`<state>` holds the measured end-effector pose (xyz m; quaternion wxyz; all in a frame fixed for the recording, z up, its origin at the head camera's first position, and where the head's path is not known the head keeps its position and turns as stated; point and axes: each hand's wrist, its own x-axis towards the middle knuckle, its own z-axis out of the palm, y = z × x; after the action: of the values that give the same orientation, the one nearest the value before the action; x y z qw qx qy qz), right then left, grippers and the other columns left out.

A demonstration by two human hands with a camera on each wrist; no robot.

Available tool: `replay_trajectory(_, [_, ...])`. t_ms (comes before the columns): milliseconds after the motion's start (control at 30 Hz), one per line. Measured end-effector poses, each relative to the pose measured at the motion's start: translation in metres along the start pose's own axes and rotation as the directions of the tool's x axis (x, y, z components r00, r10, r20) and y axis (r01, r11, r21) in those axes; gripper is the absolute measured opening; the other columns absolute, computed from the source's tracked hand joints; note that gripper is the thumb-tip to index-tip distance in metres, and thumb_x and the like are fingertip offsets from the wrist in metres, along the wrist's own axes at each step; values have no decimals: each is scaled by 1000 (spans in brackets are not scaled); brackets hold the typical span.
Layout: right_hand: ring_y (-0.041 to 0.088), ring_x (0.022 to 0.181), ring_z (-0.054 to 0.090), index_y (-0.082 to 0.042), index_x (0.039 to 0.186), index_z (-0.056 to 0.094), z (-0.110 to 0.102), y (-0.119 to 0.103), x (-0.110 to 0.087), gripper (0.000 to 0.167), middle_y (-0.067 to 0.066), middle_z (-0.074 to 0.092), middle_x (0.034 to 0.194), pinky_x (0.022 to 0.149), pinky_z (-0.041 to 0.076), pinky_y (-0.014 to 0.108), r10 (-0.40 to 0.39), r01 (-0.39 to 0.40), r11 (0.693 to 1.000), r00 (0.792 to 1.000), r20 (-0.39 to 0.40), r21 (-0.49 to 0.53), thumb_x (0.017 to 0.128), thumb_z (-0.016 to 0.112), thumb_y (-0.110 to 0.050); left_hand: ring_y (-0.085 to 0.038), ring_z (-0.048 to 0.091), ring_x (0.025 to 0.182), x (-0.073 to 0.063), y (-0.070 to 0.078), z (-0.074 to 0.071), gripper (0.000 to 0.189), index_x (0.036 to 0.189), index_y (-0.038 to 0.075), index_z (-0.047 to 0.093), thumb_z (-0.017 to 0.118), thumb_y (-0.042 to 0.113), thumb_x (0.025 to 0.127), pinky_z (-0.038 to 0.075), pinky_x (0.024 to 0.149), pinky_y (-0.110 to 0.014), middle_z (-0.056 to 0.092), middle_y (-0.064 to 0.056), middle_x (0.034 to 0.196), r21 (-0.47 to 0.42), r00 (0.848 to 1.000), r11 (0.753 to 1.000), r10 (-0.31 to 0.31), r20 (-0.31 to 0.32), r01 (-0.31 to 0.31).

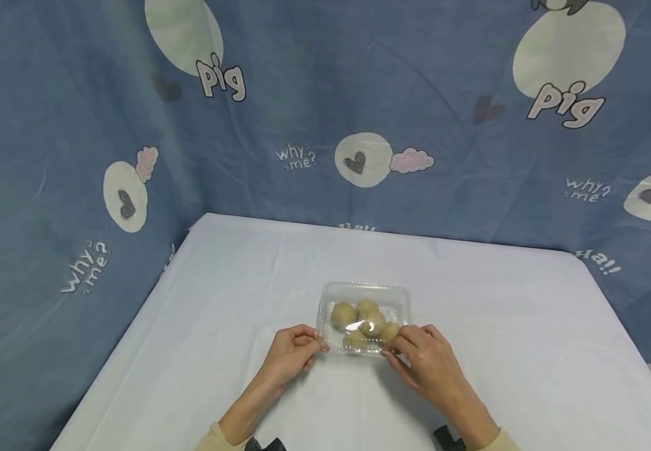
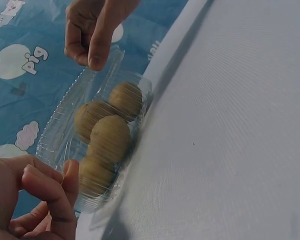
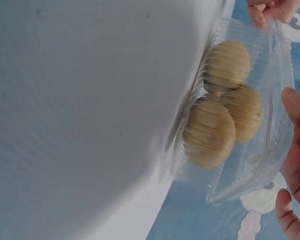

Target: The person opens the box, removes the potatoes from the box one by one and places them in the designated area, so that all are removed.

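Because it hangs around the working place like a wall, the blue printed cloth (image 1: 280, 113) comes first; it probably serves to close off the background. Next in size is the white table (image 1: 483, 300), whose covering looks smooth, with a few soft creases. On it, in front of the person, is the clear plastic box (image 1: 395, 299), with its long side towards the body, perhaps so that both hands can reach it equally. Its lid lies over the contents, but I cannot tell whether the edge is fully fastened.

Both hands are at the near corners of this box. The left hand (image 1: 294, 351) is narrow, pinching the left corner between thumb and fingertips. The right hand (image 1: 424, 357) pinches the rim at the right corner, with thumb and fingers close together. I judge that they hold it from two sides because such thin plastic bends easily, and one hand alone could twist it.

Smallest are the potatoes (image 1: 343, 315), or things similar to potatoes. Five of them show, round and yellow-brown, gathered closely inside the box, where its walls prevent them from rolling away.
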<state>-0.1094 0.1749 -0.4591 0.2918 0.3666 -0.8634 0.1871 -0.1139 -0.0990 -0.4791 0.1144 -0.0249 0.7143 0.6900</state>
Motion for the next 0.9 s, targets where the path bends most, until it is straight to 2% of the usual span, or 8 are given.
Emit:
replay_trajectory(233, [4,67,53,-16,77,68,-1,1,1,13,-11,55,76,65,49,32,1,0,1000,1000,-12,23,76,80,-19,-7,44,47,0,2,1,11,95,-6,63,63,-4,85,36,42,-15,71,-12,80,4,1000,1000,15,1,-15])
replay_trajectory(400, [3,65,53,-16,78,68,0,1,1,11,-11,56,76,64,50,31,11,-11,999,1000,-11,44,80,77,-21,-5,42,47,-1,3,2,10,94,-4,64,64,-2,85,33,41,-15,71,-9,78,23,1000,1000,7,-18,-6])
replay_trajectory(567, [4,60,54,-15,79,67,2,0,-2,14,-10,57,75,55,47,21,21,-21,994,1000,4,105,88,72,-24,-5,40,48,-4,0,3,10,95,-3,64,65,0,85,31,41,-15,70,-8,78,33,1000,999,-1,-30,2])
replay_trajectory(700, [4,57,55,-13,80,67,4,0,-2,10,-9,57,77,48,40,11,38,-38,986,999,3,161,82,77,-15,-5,38,48,-3,0,2,8,93,-2,65,65,0,86,30,41,-15,70,-8,78,57,999,998,1,-42,1])
replay_trajectory(800, [4,58,56,-13,80,66,5,1,-1,11,-10,56,77,48,40,10,47,-46,984,999,-4,174,80,77,-12,-5,38,48,0,2,1,7,92,-2,65,66,2,86,30,41,-15,70,-8,77,74,999,997,-1,-44,4])
replay_trajectory(900, [3,60,57,-13,81,66,3,3,0,9,-9,57,77,50,42,10,57,-57,978,998,4,201,86,73,-16,-4,40,50,1,2,0,9,93,-2,65,66,3,86,30,42,-15,71,-7,78,80,999,997,1,-36,2])
